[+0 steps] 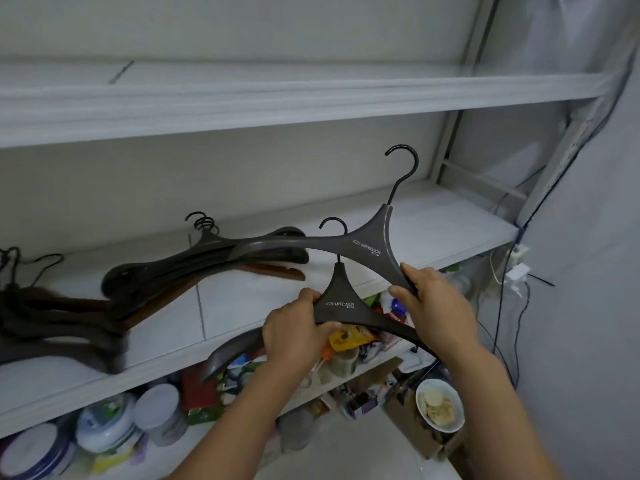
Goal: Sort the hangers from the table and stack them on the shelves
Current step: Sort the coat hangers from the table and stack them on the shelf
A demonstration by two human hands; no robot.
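Head view: my left hand grips the lower hanger, hook up; my right hand grips the upper hanger, stretched left-right, hook tilted up-right.

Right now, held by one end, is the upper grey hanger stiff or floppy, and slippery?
Probably stiff: the upper hanger holds its curve though the right hand grips only one arm. Its glossy surface looks rather slippery.

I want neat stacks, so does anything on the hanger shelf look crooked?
Yes. A brown hanger lies under the grey hanger pile on the middle shelf, and its ends poke out at an angle instead of lining up.
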